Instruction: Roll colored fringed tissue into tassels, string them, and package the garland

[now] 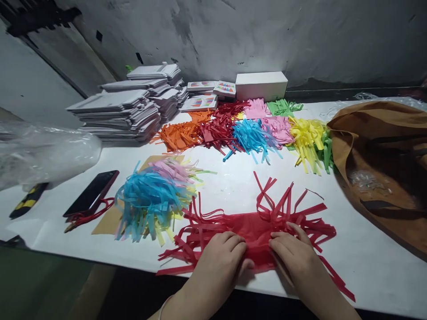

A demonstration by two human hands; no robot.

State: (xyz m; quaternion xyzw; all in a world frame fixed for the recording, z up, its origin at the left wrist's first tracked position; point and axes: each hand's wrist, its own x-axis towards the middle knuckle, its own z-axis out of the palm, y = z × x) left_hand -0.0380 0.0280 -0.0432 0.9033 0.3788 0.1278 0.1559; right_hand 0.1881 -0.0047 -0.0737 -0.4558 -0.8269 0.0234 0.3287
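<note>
White covering lies over the table (pixel 216 178), which stands against a scuffed grey wall (pixel 333 40). Near the front edge, red fringed paper (pixel 251 224) lies flat, its plain middle between the two hands and its cut strips spreading to both sides. The left hand (pixel 222 255) and right hand (pixel 293 253) rest on it with fingers bent and close together, fingertips on the plain middle near its front side. Their thumbs are partly hidden, so whether they pinch the paper cannot be told. Left of it, a blue, pink and yellow fringe pile (pixel 150 195) sits on brown card (pixel 106 222), with a phone (pixel 91 193) beyond. Farther back are coloured fringe bundles (pixel 216 129), stacked white paper-like pieces (pixel 116 113) and a white box (pixel 262 85); a brown bag (pixel 347 129) gapes at right.
</note>
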